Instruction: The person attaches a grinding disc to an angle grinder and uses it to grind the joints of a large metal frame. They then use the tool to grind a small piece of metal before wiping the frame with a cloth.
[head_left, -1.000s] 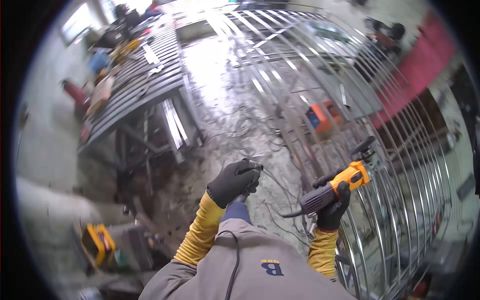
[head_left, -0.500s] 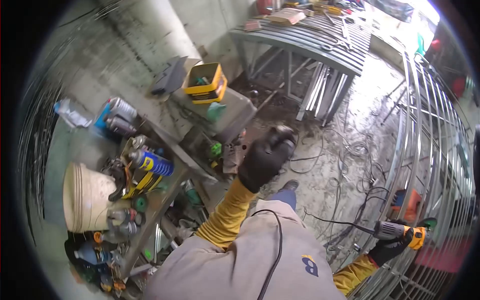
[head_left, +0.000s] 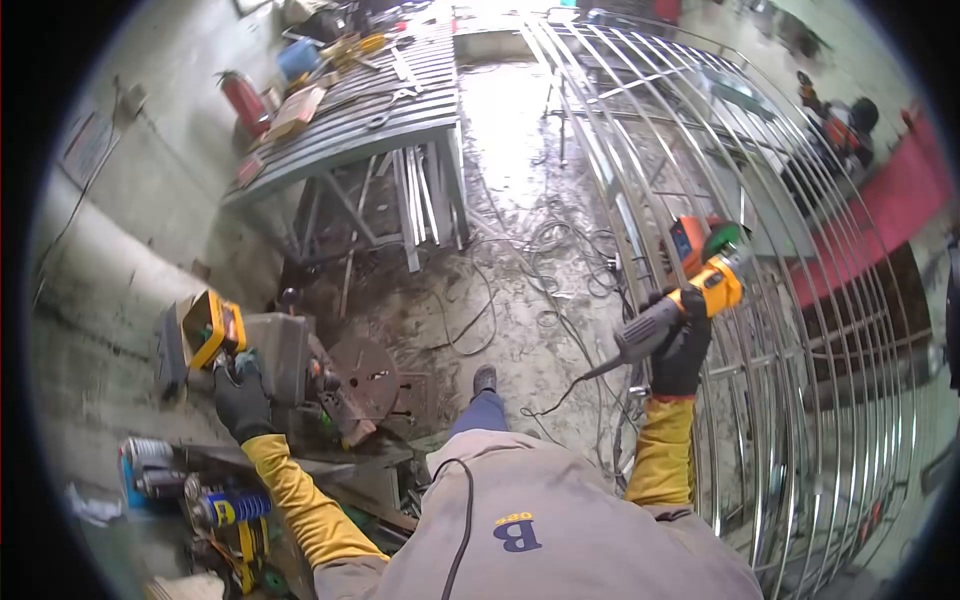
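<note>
The angle grinder (head_left: 668,318) is clasped by the right hand (head_left: 683,352). The yellow case (head_left: 214,328), just above the left hand (head_left: 241,398), is reached for; its fingers' spread cannot be told. A sure grasp is called for.

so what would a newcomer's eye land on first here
Most likely the yellow and grey angle grinder, gripped in the black-gloved right hand right of centre. It is held up in front of the big curved steel bar grille that fills the right side. After that, the gloved left hand, stretched out low on the left, just below a yellow box.
</note>
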